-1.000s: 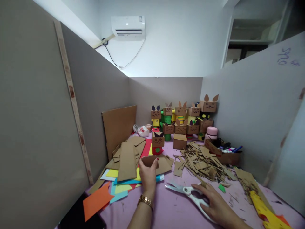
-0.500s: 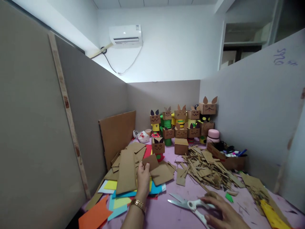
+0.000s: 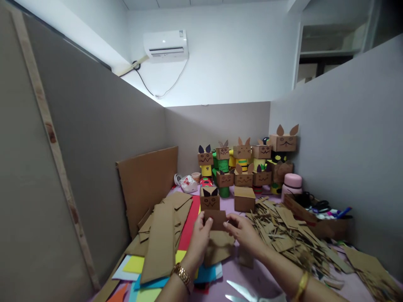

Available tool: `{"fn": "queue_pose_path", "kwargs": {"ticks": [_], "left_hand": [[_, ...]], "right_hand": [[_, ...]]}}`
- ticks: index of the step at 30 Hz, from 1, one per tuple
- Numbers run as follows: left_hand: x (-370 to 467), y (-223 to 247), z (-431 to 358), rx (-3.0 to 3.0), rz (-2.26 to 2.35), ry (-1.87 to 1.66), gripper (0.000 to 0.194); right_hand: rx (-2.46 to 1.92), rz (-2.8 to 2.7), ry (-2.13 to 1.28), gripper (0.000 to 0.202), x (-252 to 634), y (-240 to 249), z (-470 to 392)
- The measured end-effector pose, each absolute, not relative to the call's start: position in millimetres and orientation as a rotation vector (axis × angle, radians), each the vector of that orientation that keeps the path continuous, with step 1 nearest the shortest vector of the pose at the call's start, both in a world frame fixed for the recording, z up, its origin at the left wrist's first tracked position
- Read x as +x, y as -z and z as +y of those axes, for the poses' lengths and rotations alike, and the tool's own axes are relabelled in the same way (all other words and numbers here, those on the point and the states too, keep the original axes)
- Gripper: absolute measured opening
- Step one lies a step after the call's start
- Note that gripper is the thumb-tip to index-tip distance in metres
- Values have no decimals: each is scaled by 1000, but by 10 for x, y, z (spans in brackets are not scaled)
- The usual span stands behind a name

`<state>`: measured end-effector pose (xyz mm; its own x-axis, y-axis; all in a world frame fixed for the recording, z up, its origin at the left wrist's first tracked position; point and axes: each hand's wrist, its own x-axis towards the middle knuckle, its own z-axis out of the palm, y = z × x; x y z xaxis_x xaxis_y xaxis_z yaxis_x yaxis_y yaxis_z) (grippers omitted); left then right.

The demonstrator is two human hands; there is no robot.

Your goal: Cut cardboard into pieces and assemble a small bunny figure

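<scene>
Between my two hands is a small brown piece of cardboard (image 3: 215,219), raised over the table. My left hand (image 3: 200,235) pinches its left side, thumb in front. The fingers of my right hand (image 3: 241,230) close on its right edge. Scissors (image 3: 244,291) lie on the purple tabletop below my right forearm, partly cut off by the bottom of the view. Beneath the held piece rests another flat cardboard piece (image 3: 220,247). Just behind it stands a cardboard box head (image 3: 210,199) with dark ears and a drawn face.
Cardboard sheets (image 3: 159,243) lie at left over coloured paper (image 3: 134,264). A heap of cardboard scraps (image 3: 291,230) spreads at right, near a box of markers (image 3: 333,226) and a pink jar (image 3: 292,184). Several box-headed figures (image 3: 242,157) and a plain box (image 3: 244,199) stand behind.
My right hand has let go of the scissors and moved up-left to the cardboard piece. The left hand has brought the piece slightly right and more upright. The view has shifted a little.
</scene>
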<state>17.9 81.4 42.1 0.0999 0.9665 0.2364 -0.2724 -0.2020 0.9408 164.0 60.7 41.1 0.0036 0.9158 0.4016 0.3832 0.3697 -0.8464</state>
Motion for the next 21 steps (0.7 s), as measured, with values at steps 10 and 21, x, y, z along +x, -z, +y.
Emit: {"fn": "queue_pose_path", "kwargs": {"ticks": [10,21], "left_hand": [[39,-338,1197,1354,1035,-1718,38],[186,-219,1192,1450,1055,-1667,38]], "right_hand": [[-1240,-1562,-605,16,1702,-500,1155],[-1296,-1470,-515,15,1648,-368,1252]]}}
